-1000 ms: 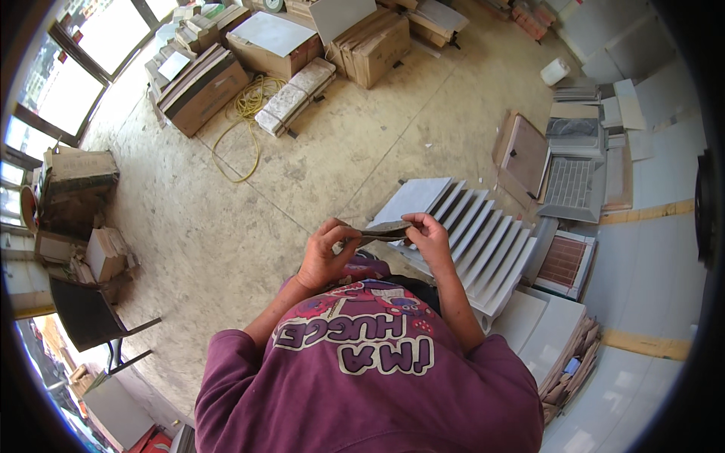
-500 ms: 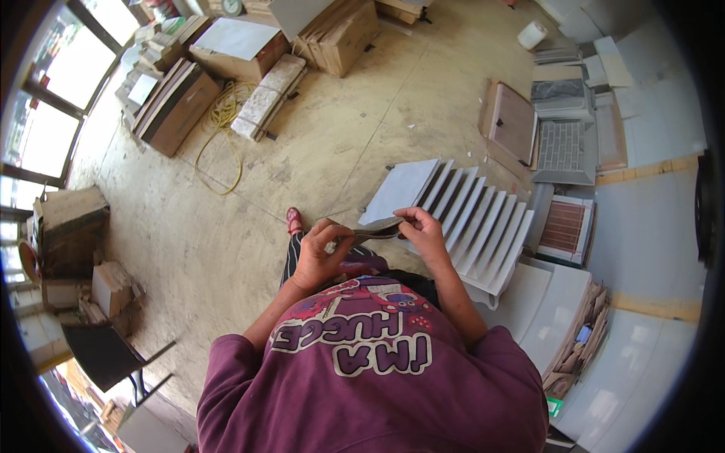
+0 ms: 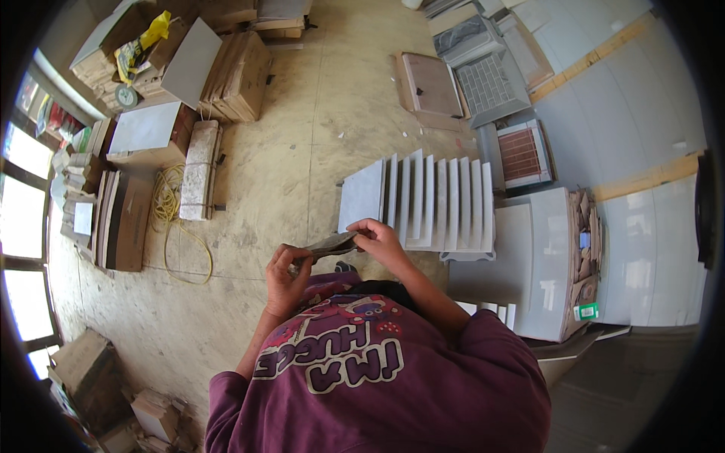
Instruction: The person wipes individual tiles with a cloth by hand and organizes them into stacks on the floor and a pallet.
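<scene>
1. Left hand [image 3: 285,281]: its grip was closed to a pinch, thumb against bent fingers, on the near-left end of the dark strip [image 3: 331,246].
2. Right hand [image 3: 377,243]: its grip was likewise pinched on the strip's other end, at three o'clock, the knuckles uppermost.
3. The strip hung between both hands in front of the body, slanting from eight toward two o'clock. It looked thin, layered and light, probably soft enough to sag or fold, and unlikely to break; its material could not be told. The two ends seemed the best holds, with a light pinch; how slippery it was, I could not tell.
4. The left forearm rose toward one o'clock, the right toward half past ten, both elbows bent and kept near the purple shirt [image 3: 393,408].
5. From the strip, the panel rack [image 3: 442,204] stood at two o'clock, the yellow cord [image 3: 168,198] lay between nine and ten.
</scene>
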Available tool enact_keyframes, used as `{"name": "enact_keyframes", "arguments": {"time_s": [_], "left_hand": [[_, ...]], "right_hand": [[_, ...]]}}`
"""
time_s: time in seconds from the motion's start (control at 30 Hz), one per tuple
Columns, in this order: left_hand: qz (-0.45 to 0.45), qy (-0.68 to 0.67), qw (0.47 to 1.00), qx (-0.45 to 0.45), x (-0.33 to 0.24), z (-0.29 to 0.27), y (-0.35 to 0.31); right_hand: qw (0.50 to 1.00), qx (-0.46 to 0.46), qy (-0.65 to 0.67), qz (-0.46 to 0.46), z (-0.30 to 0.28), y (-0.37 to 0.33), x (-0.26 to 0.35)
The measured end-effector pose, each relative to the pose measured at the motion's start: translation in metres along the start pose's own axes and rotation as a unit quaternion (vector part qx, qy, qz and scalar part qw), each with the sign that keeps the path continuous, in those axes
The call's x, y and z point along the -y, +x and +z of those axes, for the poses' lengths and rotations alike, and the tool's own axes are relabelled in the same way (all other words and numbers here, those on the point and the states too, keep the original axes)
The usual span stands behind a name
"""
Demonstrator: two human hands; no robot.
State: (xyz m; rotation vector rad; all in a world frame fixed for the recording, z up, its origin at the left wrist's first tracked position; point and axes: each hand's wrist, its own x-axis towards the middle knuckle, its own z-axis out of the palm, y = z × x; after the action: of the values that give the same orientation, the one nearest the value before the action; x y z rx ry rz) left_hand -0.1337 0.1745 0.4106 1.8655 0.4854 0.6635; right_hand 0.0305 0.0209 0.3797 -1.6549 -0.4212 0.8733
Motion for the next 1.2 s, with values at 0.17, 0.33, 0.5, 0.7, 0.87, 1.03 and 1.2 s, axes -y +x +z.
{"name": "enact_keyframes", "arguments": {"time_s": [0.17,0.33,0.5,0.7,0.87,1.03,1.2], "left_hand": [[-0.004,-0.027,0.999,0.039,0.014,-0.027,0.016],[-0.009,-0.041,0.997,0.060,0.026,-0.053,0.025],[-0.020,-0.045,0.998,0.047,0.045,-0.079,0.027],[-0.041,-0.058,0.996,0.044,0.061,-0.104,0.029],[-0.064,-0.069,0.994,0.053,0.078,-0.123,0.028],[-0.109,-0.119,0.986,0.031,0.090,-0.129,0.030],[-0.134,-0.138,0.980,0.046,0.096,-0.130,0.042]], "right_hand": [[0.999,-0.040,0.004,0.002,0.028,0.003,0.006],[0.998,-0.057,0.004,0.001,0.056,0.010,0.006],[0.999,-0.040,0.016,0.013,0.083,0.022,0.008],[0.999,-0.042,-0.003,0.029,0.110,0.031,0.018],[0.999,-0.042,-0.004,0.024,0.134,0.039,0.013],[0.992,-0.057,-0.110,-0.006,0.147,0.040,0.020],[0.992,-0.063,-0.110,0.008,0.153,0.047,0.030]]}}
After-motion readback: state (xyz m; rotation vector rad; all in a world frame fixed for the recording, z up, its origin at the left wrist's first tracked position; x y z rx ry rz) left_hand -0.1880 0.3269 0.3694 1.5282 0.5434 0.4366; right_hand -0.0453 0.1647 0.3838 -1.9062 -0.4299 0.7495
